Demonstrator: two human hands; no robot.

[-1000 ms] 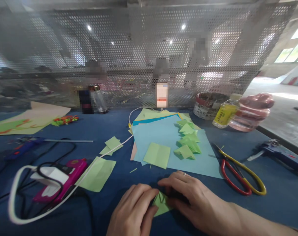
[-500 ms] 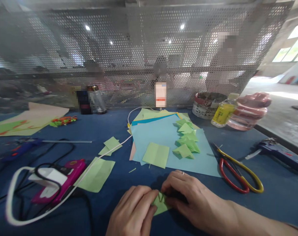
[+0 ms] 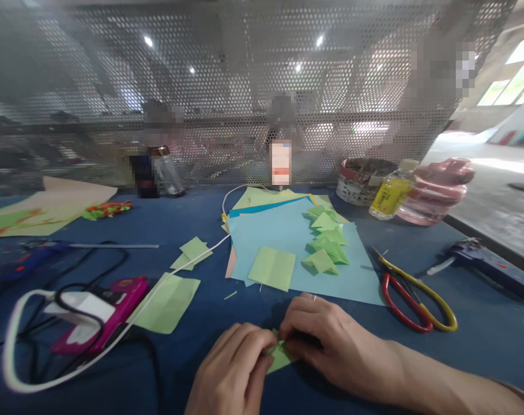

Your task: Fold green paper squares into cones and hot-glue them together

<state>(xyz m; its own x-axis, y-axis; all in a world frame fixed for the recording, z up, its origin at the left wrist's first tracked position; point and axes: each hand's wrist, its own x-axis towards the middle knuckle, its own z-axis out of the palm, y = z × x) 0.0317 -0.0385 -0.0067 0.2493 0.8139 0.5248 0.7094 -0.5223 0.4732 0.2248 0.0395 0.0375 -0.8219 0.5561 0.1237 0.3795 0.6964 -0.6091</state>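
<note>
A small piece of light green paper (image 3: 281,358), partly folded, lies between my hands near the table's front edge. My left hand (image 3: 232,364) pinches its left side, and my right hand (image 3: 326,341) grips its right side; the fingertips nearly meet over the fold and hide part of it. Beyond them, a flat green paper square (image 3: 272,268) rests on a stack of light blue sheets (image 3: 272,231). Along the right of that stack, several folded green paper pieces (image 3: 326,249) sit in a row.
Red-and-yellow-handled scissors (image 3: 417,300) and a glue gun (image 3: 490,266) lie at right. At left are a pink power strip (image 3: 129,294), a white cable (image 3: 127,331) and more green paper (image 3: 169,302). A yellow-labelled bottle (image 3: 389,193) and a pink jug (image 3: 437,193) stand behind.
My fingers have drawn closer over the green paper, covering its V-shaped fold, and its top edge now lifts between them. The view has shifted slightly. A person behind the mesh has moved right.
</note>
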